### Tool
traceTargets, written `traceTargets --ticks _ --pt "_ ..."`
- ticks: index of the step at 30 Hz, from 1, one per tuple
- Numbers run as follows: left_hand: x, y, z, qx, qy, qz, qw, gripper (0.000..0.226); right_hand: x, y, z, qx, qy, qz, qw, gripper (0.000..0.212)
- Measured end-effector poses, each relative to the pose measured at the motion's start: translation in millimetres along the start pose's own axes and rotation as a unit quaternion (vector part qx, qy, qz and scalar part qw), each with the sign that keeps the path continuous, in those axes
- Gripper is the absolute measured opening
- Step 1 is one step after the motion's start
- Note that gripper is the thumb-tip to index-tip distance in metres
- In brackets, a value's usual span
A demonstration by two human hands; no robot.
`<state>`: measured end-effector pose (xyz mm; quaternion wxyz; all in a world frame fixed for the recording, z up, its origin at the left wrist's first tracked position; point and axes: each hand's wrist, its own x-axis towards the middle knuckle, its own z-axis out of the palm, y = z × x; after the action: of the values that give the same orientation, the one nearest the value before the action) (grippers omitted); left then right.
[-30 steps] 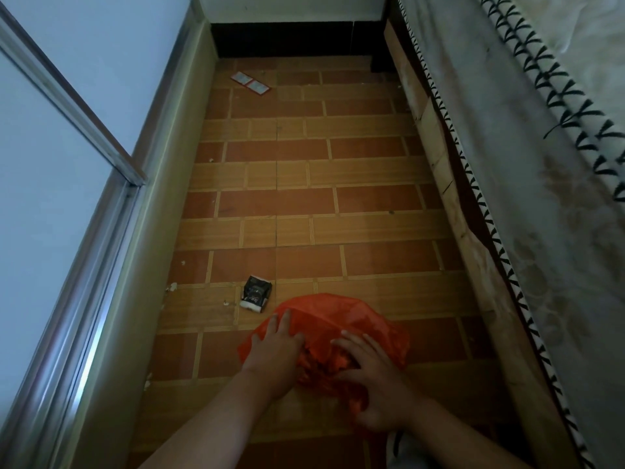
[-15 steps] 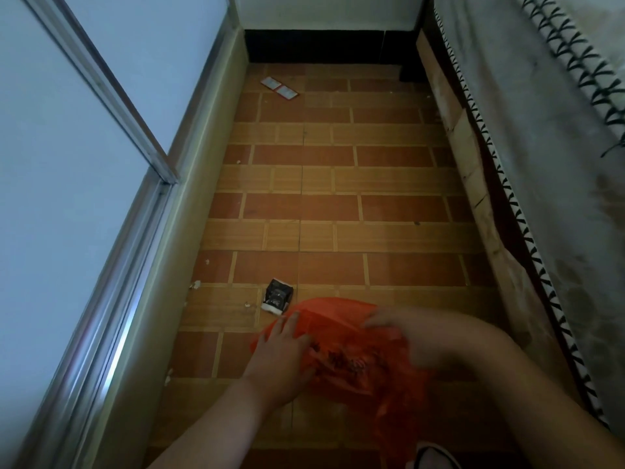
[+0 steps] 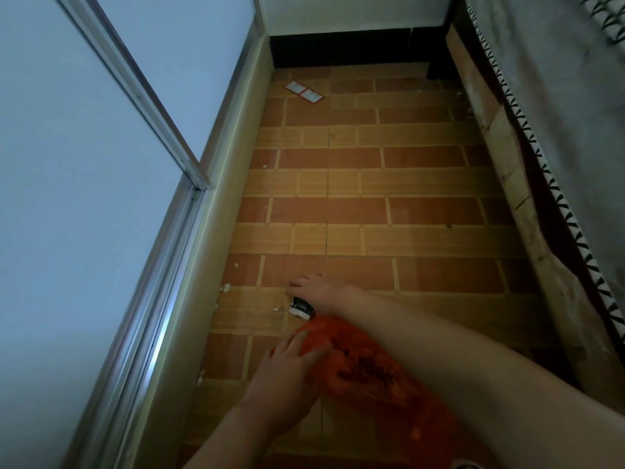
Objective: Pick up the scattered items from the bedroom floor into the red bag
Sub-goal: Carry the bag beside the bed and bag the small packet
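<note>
**Red bag held down while you reach for the small packet**

Red bag [image 3: 365, 370], thin crinkled plastic, lies on the brick-patterned tile floor [image 3: 372, 184] at about six o'clock in the view, with your left hand [image 3: 287, 370] resting on its near-left edge, fingers spread and fairly straight. Your right hand [image 3: 318, 291] is stretched across it to the small black-and-white crumpled packet [image 3: 302, 308], which sits just beyond the bag's top edge at eleven o'clock from the bag. The hand covers part of the packet; whether the fingers [image 3: 297, 283] have closed on it you cannot tell from this angle.

To do this step well, pinch the packet by its sides, not flat from above, so it does not skid along the tiles. Use the left hand to lift one lip of the bag and open a mouth facing the packet, then drop it straight in. Next, likely, come the two flat white red-edged wrappers [image 3: 303, 91] at twelve o'clock, well apart near the far wall; bring the bag along. Small white crumbs [image 3: 226, 287] lie by the left baseboard.
</note>
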<state>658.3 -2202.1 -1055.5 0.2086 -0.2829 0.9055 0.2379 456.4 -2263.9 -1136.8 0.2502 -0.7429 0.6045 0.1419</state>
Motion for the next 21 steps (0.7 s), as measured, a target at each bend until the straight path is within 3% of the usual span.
traceTargets --ticks 6,10,13,15,18,21 --pt "-12 -17 1 -0.029 0.016 -0.016 0.999 0.069 11 4 10 -0.024 0.024 -0.005 0.999 0.054" --pt "2 -16 -1 -0.058 0.055 -0.043 0.996 0.071 -18 14 7 0.072 0.120 0.061 0.988 0.048" --pt "16 -10 0 -0.066 0.047 -0.079 0.994 0.083 -72 20 -2 0.201 0.267 0.165 0.928 0.056" --pt "25 -6 0 -0.053 0.024 -0.104 0.993 0.086 -120 18 -1 0.277 0.323 0.198 0.883 0.055" --pt "33 -1 1 -0.001 0.005 -0.139 0.990 0.081 -190 3 20 0.375 0.290 0.214 0.854 0.053" --pt "38 -2 5 0.034 0.009 -0.176 0.984 0.076 -234 -20 49 0.386 0.256 0.219 0.859 0.056"
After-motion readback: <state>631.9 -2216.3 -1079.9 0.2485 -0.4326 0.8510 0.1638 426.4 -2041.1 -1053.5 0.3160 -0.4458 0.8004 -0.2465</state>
